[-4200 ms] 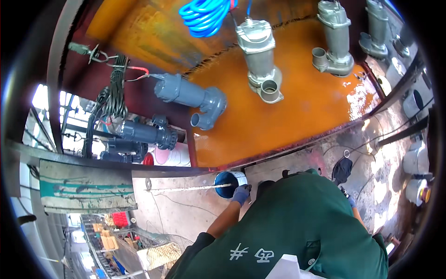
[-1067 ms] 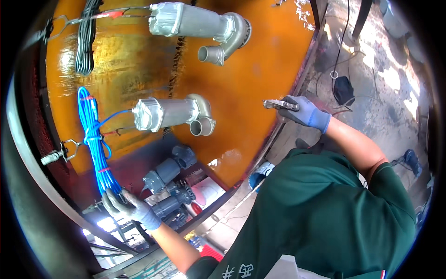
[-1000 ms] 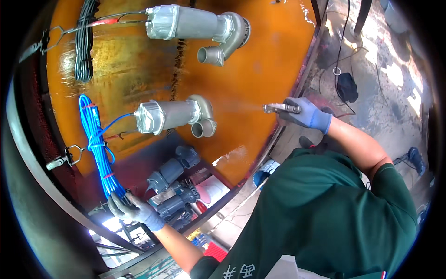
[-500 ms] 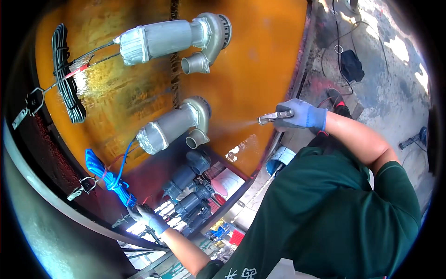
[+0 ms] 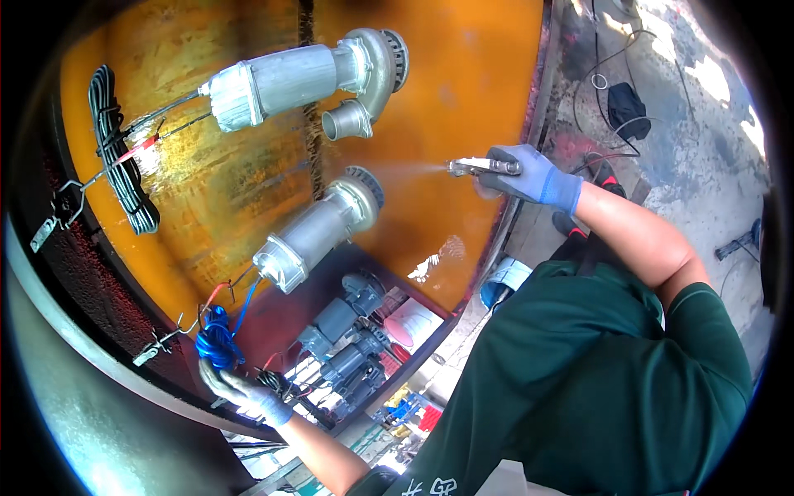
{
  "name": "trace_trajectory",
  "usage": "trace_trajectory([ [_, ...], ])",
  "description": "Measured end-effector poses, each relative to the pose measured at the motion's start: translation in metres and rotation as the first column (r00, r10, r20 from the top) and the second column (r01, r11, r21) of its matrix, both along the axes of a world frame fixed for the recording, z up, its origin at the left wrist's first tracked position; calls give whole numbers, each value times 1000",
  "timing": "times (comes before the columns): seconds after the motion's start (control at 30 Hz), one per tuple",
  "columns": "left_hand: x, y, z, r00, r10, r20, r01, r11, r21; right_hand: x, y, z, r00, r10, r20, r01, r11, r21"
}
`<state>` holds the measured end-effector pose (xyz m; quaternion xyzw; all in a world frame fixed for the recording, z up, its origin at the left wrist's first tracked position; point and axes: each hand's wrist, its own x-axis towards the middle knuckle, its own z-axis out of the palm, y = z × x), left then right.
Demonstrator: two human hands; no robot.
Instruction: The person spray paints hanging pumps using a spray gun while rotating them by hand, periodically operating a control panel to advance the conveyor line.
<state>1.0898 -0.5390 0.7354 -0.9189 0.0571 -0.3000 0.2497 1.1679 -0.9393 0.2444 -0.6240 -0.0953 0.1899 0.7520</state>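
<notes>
My right hand (image 5: 536, 175), in a blue-grey glove, grips a metal spray gun (image 5: 473, 167). A pale mist leaves its nozzle leftward, just above the lower silver pump (image 5: 314, 231). That pump hangs tilted from a hook and wire, its volute end up and to the right. At lower left my gloved left hand (image 5: 248, 393) is closed around the lower end of a bundled blue cable (image 5: 217, 341), which runs to the pump; its fingertips are partly hidden. A second silver pump (image 5: 285, 83) hangs above, with a coiled black cable (image 5: 120, 153) beside it.
An orange-stained panel (image 5: 463, 83) stands behind the pumps. Several grey pumps (image 5: 339, 331) hang or sit beyond the lower pump. Metal hooks (image 5: 151, 351) line the curved rail at left. A blue-white bucket (image 5: 506, 277) stands near my legs; a black hose (image 5: 597, 99) lies on the floor.
The lower pump has turned, its outlet no longer facing me. My left hand and the blue cable bundle shifted, the bundle now lower and foreshortened. The spray gun moved up and slightly left.
</notes>
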Motion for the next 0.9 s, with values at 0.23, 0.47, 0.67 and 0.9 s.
trace_trajectory([
  [0.23,-23,45,-20,987,-21,159,31,998,-60,6,-22,13,959,270,85,-246,944,-221],
  [0.47,-50,122,-18,932,259,252,-265,964,-12,9,-23,6,973,226,48,-221,970,-98],
  [0.67,-49,143,-17,879,476,24,-467,871,-151,8,-18,13,995,54,-81,-53,999,4],
  [0.9,-29,112,-32,896,442,-36,-432,851,-297,3,-10,22,922,385,51,-370,910,-185],
])
